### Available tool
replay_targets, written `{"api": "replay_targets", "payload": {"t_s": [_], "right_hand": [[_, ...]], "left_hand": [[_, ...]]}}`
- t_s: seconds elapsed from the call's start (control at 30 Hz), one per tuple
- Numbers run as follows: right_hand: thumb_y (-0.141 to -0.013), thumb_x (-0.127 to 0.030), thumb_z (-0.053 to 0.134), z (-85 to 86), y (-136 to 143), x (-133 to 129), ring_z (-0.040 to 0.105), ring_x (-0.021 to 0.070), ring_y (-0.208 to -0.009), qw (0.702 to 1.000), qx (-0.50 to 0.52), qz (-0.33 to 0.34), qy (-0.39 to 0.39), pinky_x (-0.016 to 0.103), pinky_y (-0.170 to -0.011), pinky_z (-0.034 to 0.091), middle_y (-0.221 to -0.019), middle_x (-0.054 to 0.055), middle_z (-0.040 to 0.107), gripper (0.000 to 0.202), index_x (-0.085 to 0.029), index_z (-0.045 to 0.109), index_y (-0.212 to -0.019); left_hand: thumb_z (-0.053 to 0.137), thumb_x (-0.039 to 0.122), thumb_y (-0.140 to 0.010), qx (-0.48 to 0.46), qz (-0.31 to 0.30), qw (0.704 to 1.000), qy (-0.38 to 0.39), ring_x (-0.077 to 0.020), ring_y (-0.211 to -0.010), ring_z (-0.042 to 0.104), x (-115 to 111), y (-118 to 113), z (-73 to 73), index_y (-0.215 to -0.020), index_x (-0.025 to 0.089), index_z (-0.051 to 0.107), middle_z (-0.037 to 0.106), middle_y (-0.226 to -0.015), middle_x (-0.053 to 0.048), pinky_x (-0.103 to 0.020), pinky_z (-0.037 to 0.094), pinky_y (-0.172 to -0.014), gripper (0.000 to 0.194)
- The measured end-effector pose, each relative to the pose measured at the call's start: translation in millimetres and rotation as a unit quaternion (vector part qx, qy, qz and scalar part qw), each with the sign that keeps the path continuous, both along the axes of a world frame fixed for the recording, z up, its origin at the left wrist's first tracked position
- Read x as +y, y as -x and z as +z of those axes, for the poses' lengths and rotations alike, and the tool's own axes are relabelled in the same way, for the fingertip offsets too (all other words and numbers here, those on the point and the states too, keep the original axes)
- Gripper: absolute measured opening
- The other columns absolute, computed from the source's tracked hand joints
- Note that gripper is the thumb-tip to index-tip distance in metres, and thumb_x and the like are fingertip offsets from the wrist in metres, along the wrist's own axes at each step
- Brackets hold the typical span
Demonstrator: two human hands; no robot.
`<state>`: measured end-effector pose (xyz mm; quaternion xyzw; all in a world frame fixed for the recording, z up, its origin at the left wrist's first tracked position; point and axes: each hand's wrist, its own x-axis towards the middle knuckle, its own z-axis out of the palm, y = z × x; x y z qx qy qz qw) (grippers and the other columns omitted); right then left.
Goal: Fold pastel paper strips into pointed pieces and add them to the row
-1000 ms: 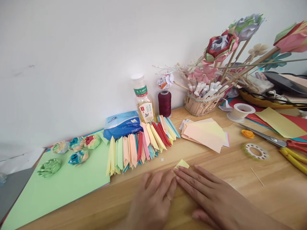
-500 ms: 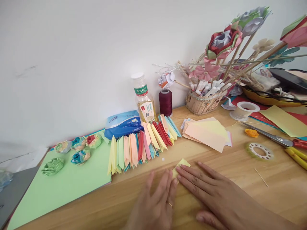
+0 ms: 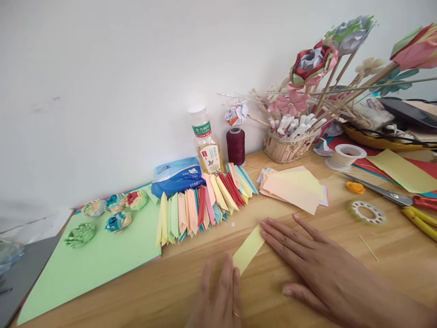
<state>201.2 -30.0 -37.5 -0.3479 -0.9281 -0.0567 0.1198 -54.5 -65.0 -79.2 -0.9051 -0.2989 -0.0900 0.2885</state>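
A narrow strip of yellow paper (image 3: 249, 250) lies slantwise on the wooden table (image 3: 136, 296) between my hands. My left hand (image 3: 218, 296) rests at its near-left end, fingers stretched out and slightly blurred. At the far-right end lies my right hand (image 3: 314, 269), flat and open, its fingertips on the paper's edge. Just beyond the strip is a tiny white scrap (image 3: 232, 224). Past it stands a row of folded paper pieces (image 3: 194, 209) in yellow, green, peach, red and blue. A pile of peach and yellow paper (image 3: 293, 189) is beyond my right hand.
Green sheets (image 3: 112, 269) bearing several paper flowers lie at left. Tissues (image 3: 179, 176), a bottle (image 3: 208, 148), maroon thread (image 3: 235, 146) and a marker basket (image 3: 288, 145) line the wall. At right are scissors (image 3: 392, 196), a tape roll (image 3: 368, 213) and a toothpick (image 3: 368, 248).
My hands have moved apart. My left hand has slid down and left, and more of the yellow paper shows as a longer strip. The camera view has shifted slightly.
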Motion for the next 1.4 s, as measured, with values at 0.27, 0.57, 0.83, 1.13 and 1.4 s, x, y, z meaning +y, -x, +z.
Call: {"api": "replay_targets", "payload": {"t_s": [0.27,0.57,0.83,1.13,1.4], "right_hand": [[-0.090,-0.047,0.047,23.8,29,-10,0.044,0.0202,-0.126,0.984,0.025,0.120,0.128,0.035,-0.102,0.040,-0.137,0.010,0.046,0.067,-0.011,0.028,-0.143],[-0.090,-0.048,0.047,6.6,-15,5,0.041,0.0251,-0.128,0.998,0.015,0.029,0.063,0.046,-0.104,0.034,-0.140,0.009,0.044,0.071,-0.017,0.020,-0.147],[-0.094,-0.035,0.043,-8.6,-4,19,0.056,0.0262,-0.108,0.998,0.045,-0.050,-0.008,0.044,-0.091,0.045,-0.120,0.013,0.061,0.037,-0.013,0.054,-0.122],[-0.083,-0.013,0.053,-2.6,11,24,0.058,0.0210,-0.090,0.966,0.139,-0.067,0.207,0.036,-0.075,0.049,-0.097,0.006,0.061,0.011,-0.019,0.058,-0.091],[-0.079,-0.017,0.056,-1.1,5,24,0.056,0.0173,-0.070,0.957,0.108,-0.158,0.218,0.028,-0.059,0.043,-0.079,0.002,0.057,0.010,-0.021,0.049,-0.073]], "left_hand": [[0.051,0.029,-0.083,0.014,-0.028,0.999,-0.014,-0.0349,-0.132,0.034,5,3,0.6,-0.107,0.009,0.065,0.060,-0.118,-0.015,-0.062,0.025,-0.105,0.035],[0.044,0.029,-0.088,0.066,-0.023,0.997,-0.023,-0.0336,-0.127,0.041,4,6,7.2,-0.116,0.008,0.059,0.061,-0.116,-0.016,-0.062,0.025,-0.104,0.038],[0.043,0.028,-0.091,0.085,-0.078,0.993,0.003,-0.0306,-0.124,0.044,15,13,20.7,-0.117,0.010,0.060,0.058,-0.122,-0.016,-0.052,0.030,-0.100,0.035],[0.039,0.035,-0.096,0.074,-0.069,0.991,0.088,-0.0293,-0.116,0.050,22,18,38.6,-0.126,0.030,0.053,0.061,-0.120,-0.008,-0.050,0.033,-0.088,0.034],[0.031,0.015,-0.096,-0.034,-0.070,0.994,0.073,-0.0207,-0.102,0.058,36,8,75.5,-0.112,0.014,0.061,0.068,-0.108,-0.006,-0.038,0.038,-0.090,0.034]]}}
